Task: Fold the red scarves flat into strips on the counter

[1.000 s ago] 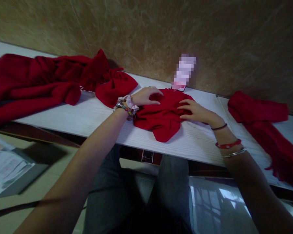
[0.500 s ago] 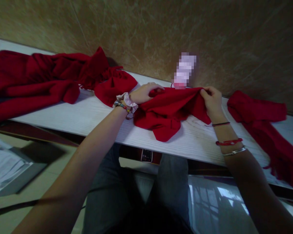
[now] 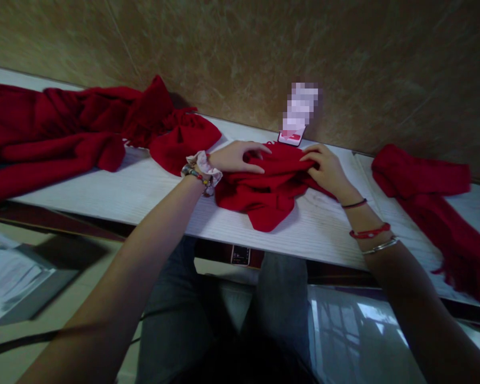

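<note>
A crumpled red scarf point(image 3: 266, 200) lies bunched on the white wood-grain table in front of me. My left hand point(image 3: 240, 157) rests over its left part, thumb and fingers spread apart, with cloth beneath them. At the scarf's upper right, my right hand point(image 3: 326, 168) has a fold of the cloth between thumb and fingers. Part of the scarf's right end is hidden by that hand. Just behind the scarf, a phone point(image 3: 298, 114) leans against the wall, its screen blurred out.
More red scarves point(image 3: 84, 114) lie heaped on the left of the table point(image 3: 144, 200). Another fringed red scarf point(image 3: 424, 184) lies folded at the right. A second phone point(image 3: 240, 255) sits below the table edge. A grey box of papers point(image 3: 14, 282) stands at lower left.
My right hand has moved left, bringing the scarf's right corner inward over the bunch. My left hand's fingers have spread wider. More of the phone's lower edge shows.
</note>
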Demonstrator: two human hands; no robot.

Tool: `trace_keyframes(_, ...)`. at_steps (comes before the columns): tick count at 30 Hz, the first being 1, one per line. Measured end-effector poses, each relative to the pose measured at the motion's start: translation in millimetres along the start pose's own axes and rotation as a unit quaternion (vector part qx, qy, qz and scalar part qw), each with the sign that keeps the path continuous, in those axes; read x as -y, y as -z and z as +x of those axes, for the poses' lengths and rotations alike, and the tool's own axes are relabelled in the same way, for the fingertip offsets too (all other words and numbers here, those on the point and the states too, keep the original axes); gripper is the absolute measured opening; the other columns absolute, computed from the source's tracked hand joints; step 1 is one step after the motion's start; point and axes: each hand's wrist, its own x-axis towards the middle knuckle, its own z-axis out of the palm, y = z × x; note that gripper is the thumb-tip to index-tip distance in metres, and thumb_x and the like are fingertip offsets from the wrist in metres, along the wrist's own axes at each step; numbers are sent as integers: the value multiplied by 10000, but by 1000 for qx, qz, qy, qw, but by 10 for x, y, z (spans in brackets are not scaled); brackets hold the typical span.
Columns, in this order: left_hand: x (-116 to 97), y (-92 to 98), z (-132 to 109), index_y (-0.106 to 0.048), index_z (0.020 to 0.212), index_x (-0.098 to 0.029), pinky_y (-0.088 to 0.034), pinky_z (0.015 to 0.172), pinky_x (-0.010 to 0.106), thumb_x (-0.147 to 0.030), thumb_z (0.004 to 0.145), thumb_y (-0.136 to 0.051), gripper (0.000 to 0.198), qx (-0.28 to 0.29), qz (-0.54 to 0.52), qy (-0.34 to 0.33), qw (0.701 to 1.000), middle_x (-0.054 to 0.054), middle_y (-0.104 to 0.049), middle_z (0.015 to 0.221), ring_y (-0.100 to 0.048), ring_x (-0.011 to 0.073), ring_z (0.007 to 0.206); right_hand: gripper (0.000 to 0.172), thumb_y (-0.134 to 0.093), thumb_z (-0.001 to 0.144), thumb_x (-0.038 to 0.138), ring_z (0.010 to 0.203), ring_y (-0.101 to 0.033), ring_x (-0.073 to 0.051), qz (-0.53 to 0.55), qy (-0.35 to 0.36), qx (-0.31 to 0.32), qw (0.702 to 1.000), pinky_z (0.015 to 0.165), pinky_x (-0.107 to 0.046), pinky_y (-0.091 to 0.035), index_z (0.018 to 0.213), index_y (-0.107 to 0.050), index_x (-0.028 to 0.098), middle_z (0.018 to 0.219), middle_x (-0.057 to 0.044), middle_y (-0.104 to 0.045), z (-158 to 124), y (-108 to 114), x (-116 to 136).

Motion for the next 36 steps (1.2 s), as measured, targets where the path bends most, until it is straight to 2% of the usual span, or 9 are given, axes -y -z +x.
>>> trace_keyframes(2,-11,-22,7,-603,1047,-164,-418,821,256,-410,731,-583,401,-12,28,10,999,23,-639,958,-583,172,905,150,-515,694,139,935,-558,-253,25,-12,-13,1000,866,-458,-434,758,-620,225,948,-66,-604,8,28,-69)
trace_keyframes(5,1,9,11,-619,1003,-167,-417,845,274,-357,786,-532,301,-113,47,19,992,32,-637,973,-574,181,927,54,-546,725,226,887,-569,-237,55,-35,-19,998,842,-440,-448,734,-599,225,895,-49,-617,14,81,-170)
trace_keyframes(10,52,108,15,-603,1010,-183,-430,840,285,-344,847,-469,266,-249,46,61,966,46,-628,997,-556,186,943,124,-510,797,313,909,-545,-246,4,-80,-111,991,822,-442,-452,831,-597,233,903,-65,-583,3,105,-83)
trace_keyframes(12,84,106,24,-600,1003,-179,-431,840,284,-341,863,-446,263,-270,48,70,959,48,-627,992,-554,183,946,146,-517,806,329,970,-523,-266,-19,-42,-87,995,861,-459,-428,855,-612,229,963,-87,-558,-5,73,37)
trace_keyframes(17,174,50,49,-611,942,-153,-419,847,274,-317,879,-424,256,-283,53,76,955,55,-638,951,-565,176,929,237,-594,760,369,1118,-430,-313,-46,54,59,996,935,-503,-378,932,-642,213,1138,-108,-473,-42,-106,165)
trace_keyframes(24,281,23,41,-633,874,-170,-443,741,254,-300,813,-487,205,-316,45,115,941,27,-668,860,-585,155,790,112,-550,786,246,1118,-425,-291,-52,70,89,992,935,-484,-391,758,-644,191,1135,-112,-458,-79,-242,55)
trace_keyframes(27,355,53,21,-633,846,-185,-440,713,274,-326,789,-520,188,-334,46,132,932,19,-664,834,-568,155,754,108,-519,795,222,1058,-466,-271,-21,69,49,996,907,-468,-409,744,-610,197,1074,-106,-493,-39,-157,60)
trace_keyframes(33,317,134,7,-583,887,-211,-405,732,273,-482,833,-472,298,-365,44,142,919,-46,-630,798,-488,119,793,123,-412,846,277,953,-507,-223,19,-30,-197,980,844,-442,-435,833,-528,238,970,-72,-517,48,192,-158)
trace_keyframes(36,193,112,25,-599,878,-198,-408,698,272,-401,827,-500,231,-346,44,123,929,-24,-635,832,-502,110,743,84,-435,803,242,903,-521,-236,-9,-49,-162,986,820,-455,-443,788,-515,225,897,-78,-534,34,179,-225)
